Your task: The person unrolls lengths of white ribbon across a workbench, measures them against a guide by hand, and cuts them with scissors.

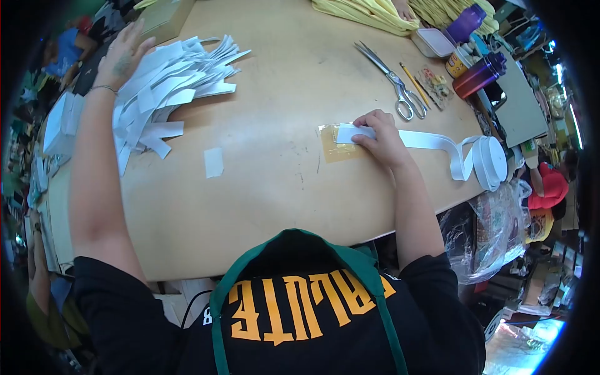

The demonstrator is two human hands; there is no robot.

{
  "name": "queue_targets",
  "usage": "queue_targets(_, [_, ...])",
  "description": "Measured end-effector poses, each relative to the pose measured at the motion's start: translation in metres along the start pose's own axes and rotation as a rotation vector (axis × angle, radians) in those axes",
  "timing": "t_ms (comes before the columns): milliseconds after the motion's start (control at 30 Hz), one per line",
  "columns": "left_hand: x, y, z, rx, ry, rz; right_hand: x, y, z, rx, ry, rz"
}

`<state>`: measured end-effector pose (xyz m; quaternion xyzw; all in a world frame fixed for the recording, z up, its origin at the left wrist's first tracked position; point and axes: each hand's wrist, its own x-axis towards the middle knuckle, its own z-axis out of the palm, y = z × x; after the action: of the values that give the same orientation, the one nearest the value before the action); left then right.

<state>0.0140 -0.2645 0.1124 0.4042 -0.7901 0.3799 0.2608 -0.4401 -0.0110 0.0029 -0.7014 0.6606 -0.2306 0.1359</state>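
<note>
My left hand (127,57) reaches out to the far left, fingers stretched and apart, by the upper edge of a pile of cut white strips (169,81). Between the thumb and fingers of my right hand (382,139) is the end of a flat white band (425,140), which looks like elastic. Under that end lies a yellowish transparent rectangle (337,154) on the table. The band runs right, folds over in a loop, and leads to its roll (490,161) at the table edge. One small white piece (214,162) lies alone between my arms.
Large metal scissors (395,82), a pencil (414,85) and a small clear bag (435,87) lie beyond my right hand. Bottles (479,75) and a plastic tub (432,44) stand at the right edge. Yellow cloth (369,15), with another person's hand, is at the far side.
</note>
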Motion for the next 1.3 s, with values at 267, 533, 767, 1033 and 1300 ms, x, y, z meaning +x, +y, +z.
queue_targets(267, [-0.012, 0.313, -0.103, -0.888, -0.573, 0.040, -0.006, -0.019, -0.006, 0.129, -0.013, -0.058])
queue_targets(533, [-0.036, 0.276, -0.140, -1.120, -0.543, 0.078, -0.038, -0.051, -0.027, 0.117, -0.034, -0.143])
queue_targets(767, [-0.092, 0.167, -0.182, -0.904, -0.563, -0.195, -0.078, 0.028, -0.063, -0.412, 0.092, -0.004])
queue_targets(1033, [-0.200, 0.036, -0.203, -0.608, -0.600, -0.664, -0.132, 0.148, -0.108, -1.023, 0.387, 0.416])
queue_targets(1300, [-0.194, 0.064, -0.232, -0.661, -0.551, -0.640, -0.206, 0.241, -0.179, -1.002, 0.215, 0.636])
